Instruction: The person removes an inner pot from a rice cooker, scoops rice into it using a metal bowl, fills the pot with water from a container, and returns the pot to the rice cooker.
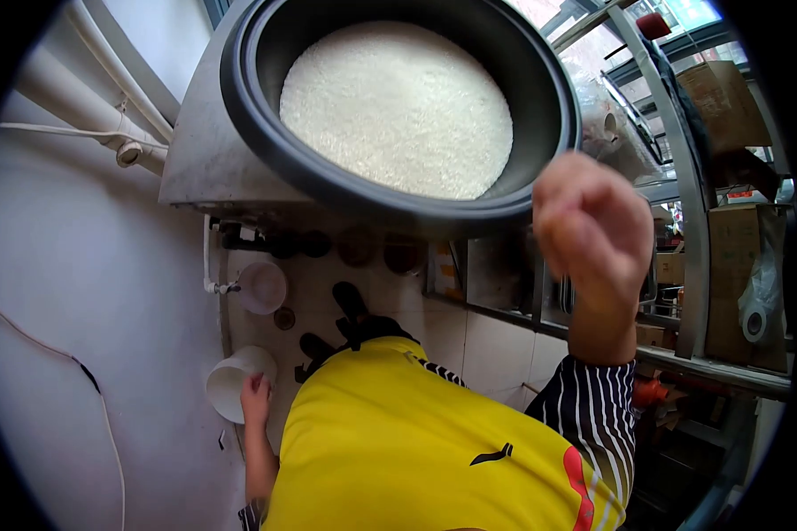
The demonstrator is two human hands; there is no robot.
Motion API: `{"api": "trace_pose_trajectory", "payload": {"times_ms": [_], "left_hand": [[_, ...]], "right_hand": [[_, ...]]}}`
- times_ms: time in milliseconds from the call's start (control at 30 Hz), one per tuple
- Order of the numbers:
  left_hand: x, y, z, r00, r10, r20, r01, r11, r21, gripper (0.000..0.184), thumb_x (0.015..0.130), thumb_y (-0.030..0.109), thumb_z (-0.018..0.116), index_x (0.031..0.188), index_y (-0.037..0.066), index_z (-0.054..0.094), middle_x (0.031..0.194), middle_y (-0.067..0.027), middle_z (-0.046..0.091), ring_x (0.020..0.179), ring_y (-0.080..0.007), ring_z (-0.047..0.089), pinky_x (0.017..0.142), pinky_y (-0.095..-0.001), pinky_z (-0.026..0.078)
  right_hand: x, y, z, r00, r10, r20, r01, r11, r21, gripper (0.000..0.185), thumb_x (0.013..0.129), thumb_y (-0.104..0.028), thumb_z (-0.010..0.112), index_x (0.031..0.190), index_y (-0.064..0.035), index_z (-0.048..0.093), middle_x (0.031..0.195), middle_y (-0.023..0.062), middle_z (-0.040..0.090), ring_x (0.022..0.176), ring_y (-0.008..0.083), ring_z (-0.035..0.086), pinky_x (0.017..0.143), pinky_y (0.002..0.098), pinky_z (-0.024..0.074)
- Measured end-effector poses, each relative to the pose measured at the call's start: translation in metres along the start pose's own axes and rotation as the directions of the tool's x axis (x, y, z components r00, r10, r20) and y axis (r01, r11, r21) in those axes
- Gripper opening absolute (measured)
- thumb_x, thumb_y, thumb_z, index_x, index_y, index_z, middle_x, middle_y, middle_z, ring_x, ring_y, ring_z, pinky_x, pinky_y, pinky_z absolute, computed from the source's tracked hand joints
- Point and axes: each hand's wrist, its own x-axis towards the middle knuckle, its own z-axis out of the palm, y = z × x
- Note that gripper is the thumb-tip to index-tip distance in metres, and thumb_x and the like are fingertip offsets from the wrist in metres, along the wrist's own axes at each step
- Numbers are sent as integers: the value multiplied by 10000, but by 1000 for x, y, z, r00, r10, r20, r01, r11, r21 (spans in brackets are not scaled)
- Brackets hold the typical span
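A large dark pot (279, 155) stands at the top of the view with white grains like rice (398, 106) inside, their surface nearly level. At the pot's right rim is my right hand (591, 226), its fingers curled into a fist and smeared by motion. I cannot tell if it grips the rim or just overlaps it. Low on the left, my left hand (256, 398) overlaps the right edge of a white bucket (226, 389). Its fingers are bent in; what they hold, if anything, is too small to make out.
The pot sits on a metal surface (199, 150). A second bucket (263, 288) stands on the tiled floor (491, 341) near my shoes (350, 301). Pipes (75, 97) run along the left wall. On the right, a metal rack (695, 265) holds cardboard boxes (733, 265).
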Motion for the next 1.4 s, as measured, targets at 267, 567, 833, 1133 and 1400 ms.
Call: {"api": "trace_pose_trajectory", "payload": {"times_ms": [267, 567, 833, 1133, 1400], "left_hand": [[-89, 270, 49, 805, 570, 165, -501, 802, -327, 172, 935, 26, 622, 1097, -30, 626, 1019, -71, 637, 905, -126, 619, 837, -272, 498], [-126, 318, 55, 624, 771, 132, -696, 624, -357, 221, 822, -43, 719, 1037, -25, 670, 961, -90, 647, 845, -155, 634, 778, -256, 507], [-132, 313, 61, 663, 737, 134, -669, 663, -337, 180, 837, -46, 705, 1012, -26, 666, 964, -86, 647, 847, -144, 623, 774, -252, 503], [-138, 315, 70, 694, 699, 172, -611, 699, -372, 180, 859, -63, 675, 1033, -27, 647, 1004, -88, 634, 890, -147, 611, 815, -255, 497], [-139, 320, 77, 719, 666, 197, -571, 729, -378, 184, 866, -70, 665, 1044, -28, 638, 1013, -89, 632, 903, -145, 610, 829, -258, 500]], "right_hand": [[-77, 46, 128, 763, 610, 211, -574, 490, 656, 156, 967, -110, 628, 1028, 29, 665, 858, 37, 635, 658, 61, 569, 571, 200, 443], [-96, 64, 172, 687, 693, 218, -626, 413, 661, 209, 966, -162, 646, 1071, 17, 671, 878, 31, 654, 647, 63, 548, 558, 204, 426], [-109, 76, 180, 706, 674, 215, -618, 439, 652, 185, 960, -145, 644, 1053, 12, 674, 831, 19, 643, 634, 57, 533, 555, 202, 431], [-116, 75, 175, 725, 668, 167, -593, 482, 645, 171, 955, -140, 642, 1041, 3, 683, 815, -7, 635, 646, 37, 526, 565, 192, 434], [-118, 80, 167, 736, 659, 156, -574, 485, 659, 165, 954, -137, 641, 1034, 2, 683, 806, -14, 625, 649, 31, 528, 566, 189, 436]]}}
